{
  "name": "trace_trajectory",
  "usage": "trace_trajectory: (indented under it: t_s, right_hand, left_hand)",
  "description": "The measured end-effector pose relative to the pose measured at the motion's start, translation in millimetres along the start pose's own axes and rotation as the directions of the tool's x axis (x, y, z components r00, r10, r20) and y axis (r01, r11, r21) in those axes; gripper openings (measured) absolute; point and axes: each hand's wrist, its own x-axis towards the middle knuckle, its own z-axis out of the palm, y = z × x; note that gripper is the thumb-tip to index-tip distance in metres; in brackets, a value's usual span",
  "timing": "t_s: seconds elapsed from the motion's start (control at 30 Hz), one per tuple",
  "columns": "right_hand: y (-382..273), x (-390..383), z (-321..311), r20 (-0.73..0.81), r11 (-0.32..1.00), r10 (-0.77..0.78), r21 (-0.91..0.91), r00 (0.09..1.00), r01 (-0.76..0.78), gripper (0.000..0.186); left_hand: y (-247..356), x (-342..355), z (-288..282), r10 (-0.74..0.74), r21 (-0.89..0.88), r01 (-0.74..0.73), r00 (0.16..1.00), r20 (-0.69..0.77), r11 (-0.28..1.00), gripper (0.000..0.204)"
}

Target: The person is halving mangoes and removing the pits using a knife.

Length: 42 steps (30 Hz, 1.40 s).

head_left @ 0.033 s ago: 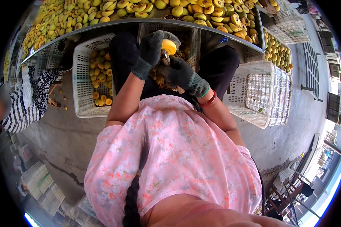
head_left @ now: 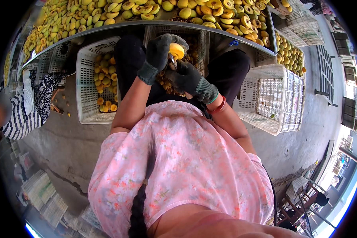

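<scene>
Both my hands wear dark grey gloves and meet over my lap. In my left hand [head_left: 159,49], with fingers curled around it, is a yellow peach half [head_left: 176,50], its cut side partly in view. My right hand [head_left: 186,76] is closed on a pitting knife [head_left: 172,59]. The metal tip touches or nearly touches the fruit's lower edge; the end of the handle shows below my fist. Under the hands, between my knees, a crate [head_left: 204,43] holds dark scraps, largely hidden by my arms.
A metal-edged table [head_left: 107,26] heaped with halved peaches [head_left: 146,8] spans the front. Left of me stands a white crate [head_left: 83,79] with peach halves; right, another white crate [head_left: 283,99]. A crate of greenish fruit [head_left: 291,51] is beyond it. A person in stripes [head_left: 23,121] sits far left.
</scene>
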Motion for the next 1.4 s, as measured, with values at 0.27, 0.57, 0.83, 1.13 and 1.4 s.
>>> trace_trajectory:
  t_s: [0.27,0.57,0.83,1.13,1.4]
  right_hand:
    - [9.9,-1.3,-13.8,0.294,0.936,0.020,0.330,0.956,-0.121,0.006]
    - [47.7,28.2,2.7,-0.088,0.895,-0.398,-0.258,0.913,0.365,0.015]
    - [39.1,28.7,18.0,-0.016,0.750,-0.625,-0.289,0.780,0.595,0.017]
    - [22.3,44.1,-3.8,-0.133,0.594,-0.317,-0.800,0.939,0.087,0.025]
    - [19.6,92.5,-36.2,0.118,-0.664,0.032,-0.740,0.993,0.109,0.032]
  left_hand:
    - [1.4,0.2,-8.8,0.047,0.193,-0.096,0.968,0.247,0.976,0.040]
    - [-0.2,0.4,0.9,-0.341,-0.309,0.305,0.938,-0.067,0.901,0.048]
    - [16.4,-3.5,-24.5,-0.096,-0.105,0.048,0.841,-0.533,0.993,0.044]
    - [3.1,-15.9,-207.0,0.644,0.907,0.369,0.648,-0.406,0.201,0.041]
    - [-77.4,102.1,-160.1,0.370,0.980,0.174,0.908,-0.197,0.096,0.050]
